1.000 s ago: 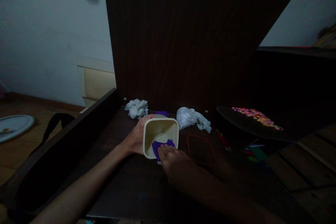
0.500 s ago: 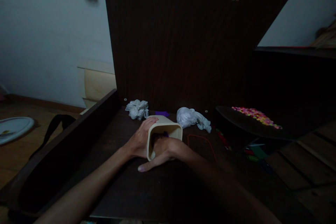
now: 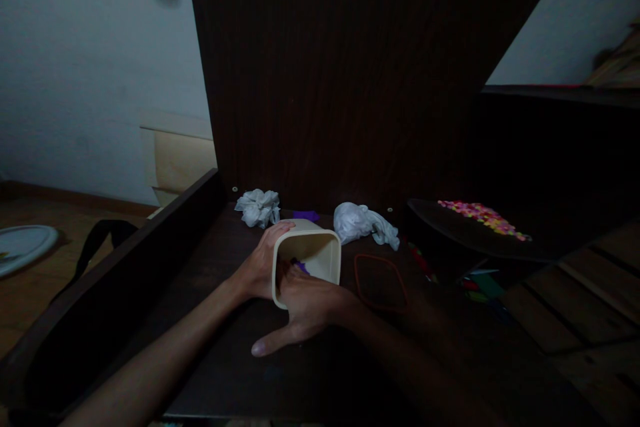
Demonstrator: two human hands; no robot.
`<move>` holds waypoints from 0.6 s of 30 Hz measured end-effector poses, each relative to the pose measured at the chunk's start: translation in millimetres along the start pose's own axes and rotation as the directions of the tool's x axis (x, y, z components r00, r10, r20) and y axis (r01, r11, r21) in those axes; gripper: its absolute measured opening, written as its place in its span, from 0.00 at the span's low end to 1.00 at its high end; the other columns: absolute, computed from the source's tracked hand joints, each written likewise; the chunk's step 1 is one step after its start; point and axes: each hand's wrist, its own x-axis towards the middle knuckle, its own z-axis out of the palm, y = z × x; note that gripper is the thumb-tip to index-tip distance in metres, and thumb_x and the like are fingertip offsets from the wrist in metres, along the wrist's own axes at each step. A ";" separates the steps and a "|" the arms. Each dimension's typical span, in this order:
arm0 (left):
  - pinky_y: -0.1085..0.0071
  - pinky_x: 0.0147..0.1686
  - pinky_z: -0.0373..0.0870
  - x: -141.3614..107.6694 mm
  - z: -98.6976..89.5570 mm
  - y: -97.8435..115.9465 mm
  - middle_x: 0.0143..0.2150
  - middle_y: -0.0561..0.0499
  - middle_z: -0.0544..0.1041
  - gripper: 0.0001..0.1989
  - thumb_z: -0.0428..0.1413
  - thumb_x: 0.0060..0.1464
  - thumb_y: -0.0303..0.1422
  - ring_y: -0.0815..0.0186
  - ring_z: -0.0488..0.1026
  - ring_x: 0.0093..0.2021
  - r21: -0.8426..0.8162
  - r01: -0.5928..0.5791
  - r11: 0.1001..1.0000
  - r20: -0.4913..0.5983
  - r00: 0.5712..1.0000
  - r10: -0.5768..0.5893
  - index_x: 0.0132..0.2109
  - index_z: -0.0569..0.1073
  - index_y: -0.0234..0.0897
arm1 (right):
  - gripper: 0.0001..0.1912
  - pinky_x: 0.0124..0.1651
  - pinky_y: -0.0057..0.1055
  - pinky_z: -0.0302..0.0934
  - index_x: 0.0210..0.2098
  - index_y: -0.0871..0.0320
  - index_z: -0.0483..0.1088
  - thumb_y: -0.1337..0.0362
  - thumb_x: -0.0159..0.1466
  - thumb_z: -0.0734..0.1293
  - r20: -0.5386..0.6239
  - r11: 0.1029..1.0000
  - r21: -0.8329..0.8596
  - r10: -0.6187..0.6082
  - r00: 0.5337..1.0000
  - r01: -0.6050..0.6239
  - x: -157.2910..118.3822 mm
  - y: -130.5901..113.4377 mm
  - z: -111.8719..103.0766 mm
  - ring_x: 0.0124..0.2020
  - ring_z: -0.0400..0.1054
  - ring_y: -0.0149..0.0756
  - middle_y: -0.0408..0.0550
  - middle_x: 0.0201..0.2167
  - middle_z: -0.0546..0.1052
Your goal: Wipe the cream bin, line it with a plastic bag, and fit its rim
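Our left hand [image 3: 265, 265] has its grip curved round the left side of the cream plastic container [image 3: 320, 250], tipped mouth toward us above the tabletop [image 3: 235, 353]. Our right hand's [image 3: 313, 307] fingers reach inside by the purple cloth [image 3: 301, 267], thumb stretched outside; we cannot tell whether they pinch it. Room lies between the container and the raised left side board [image 3: 135, 267]; the orange-red ring [image 3: 379, 256] sits near its right.

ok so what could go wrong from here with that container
The cream container is tipped, held at its side by the left hand; it might twist if the right hand presses hard inside. The purple cloth inside is mostly hidden, so it could bunch up unnoticed. The red ring, close by on the right, might get knocked.
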 end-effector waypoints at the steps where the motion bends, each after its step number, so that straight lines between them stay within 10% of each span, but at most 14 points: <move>1: 0.36 0.62 0.67 0.3 -0.9 0.1 0.65 0.31 0.66 0.61 0.70 0.41 0.51 0.35 0.65 0.66 0.002 0.007 1.000 -0.002 1.000 -0.007 0.73 0.46 0.39 | 0.64 0.71 0.47 0.51 0.72 0.72 0.50 0.33 0.54 0.71 -0.002 0.999 0.033 -0.006 1.000 0.007 -8.6 -4.2 -0.8 0.73 0.50 0.59 0.72 0.72 0.54; 10: 0.36 0.62 0.67 2.3 -5.6 -4.3 0.65 0.32 0.65 0.62 0.69 0.40 0.54 0.34 0.67 0.64 -0.039 -0.039 0.998 -0.005 0.999 0.039 0.74 0.47 0.39 | 0.62 0.75 0.48 0.42 0.72 0.79 0.45 0.39 0.59 0.72 0.097 0.996 0.005 0.088 0.991 -0.089 -63.6 -34.2 -12.3 0.75 0.42 0.62 0.78 0.73 0.46; 18: 0.33 0.62 0.64 5.2 -2.0 0.6 0.66 0.33 0.64 0.62 0.71 0.40 0.49 0.35 0.64 0.66 -0.044 -0.072 0.996 0.025 0.997 0.074 0.74 0.45 0.40 | 0.54 0.64 0.47 0.60 0.62 0.77 0.67 0.34 0.55 0.71 0.204 0.939 -0.272 0.271 0.941 -0.211 -18.8 -16.5 -24.1 0.62 0.66 0.63 0.77 0.60 0.70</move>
